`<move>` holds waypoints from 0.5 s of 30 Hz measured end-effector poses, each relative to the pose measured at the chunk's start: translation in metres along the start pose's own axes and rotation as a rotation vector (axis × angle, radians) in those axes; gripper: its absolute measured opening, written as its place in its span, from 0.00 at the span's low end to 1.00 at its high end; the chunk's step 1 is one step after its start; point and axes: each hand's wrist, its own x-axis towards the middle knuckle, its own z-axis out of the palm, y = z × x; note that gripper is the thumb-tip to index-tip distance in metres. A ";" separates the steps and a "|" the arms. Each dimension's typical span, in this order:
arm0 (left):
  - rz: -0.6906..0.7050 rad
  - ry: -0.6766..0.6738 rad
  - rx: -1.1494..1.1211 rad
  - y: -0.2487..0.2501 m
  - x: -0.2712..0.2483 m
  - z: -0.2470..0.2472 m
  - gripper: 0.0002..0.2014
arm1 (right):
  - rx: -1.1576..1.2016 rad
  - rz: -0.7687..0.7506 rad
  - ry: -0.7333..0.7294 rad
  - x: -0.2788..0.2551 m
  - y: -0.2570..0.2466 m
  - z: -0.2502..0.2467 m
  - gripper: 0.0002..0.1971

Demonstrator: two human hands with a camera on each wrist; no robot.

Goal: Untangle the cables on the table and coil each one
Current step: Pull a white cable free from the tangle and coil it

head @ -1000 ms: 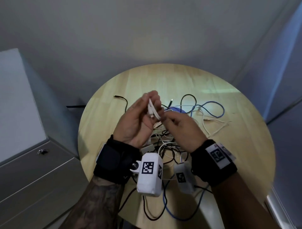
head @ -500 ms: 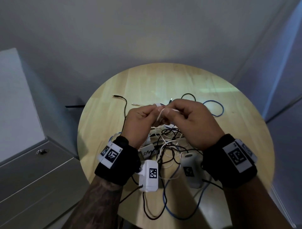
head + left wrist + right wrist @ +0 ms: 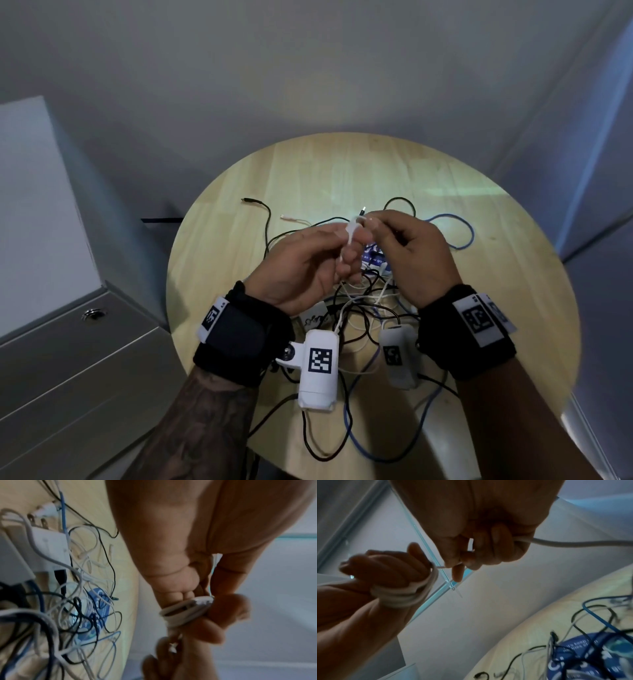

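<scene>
A white cable [image 3: 350,236] is wound in several turns round the fingers of my left hand [image 3: 308,263], held above the round wooden table [image 3: 342,164]. The left wrist view shows the white cable's coil [image 3: 185,609] gripped by the curled fingers; the right wrist view shows the white cable's wraps [image 3: 402,596] round them. My right hand [image 3: 407,246] pinches the loose end of the same cable [image 3: 573,543] close to the coil. Below both hands lies a tangle of black, white and blue cables [image 3: 363,308].
A white charger block with plug prongs [image 3: 48,543] and a blue printed packet [image 3: 375,257] lie in the tangle. A blue cable [image 3: 459,233] loops at the right, a black one [image 3: 260,209] at the far left. A grey cabinet [image 3: 68,342] stands left of the table.
Both hands have shifted slightly right and up from half a second ago. My right hand has carried the white cable round my left fingers, and the blue packet now shows between the hands.
</scene>
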 end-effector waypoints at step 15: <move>0.458 0.600 0.435 -0.014 0.011 -0.010 0.10 | -0.293 -0.047 -0.507 -0.012 -0.041 -0.008 0.10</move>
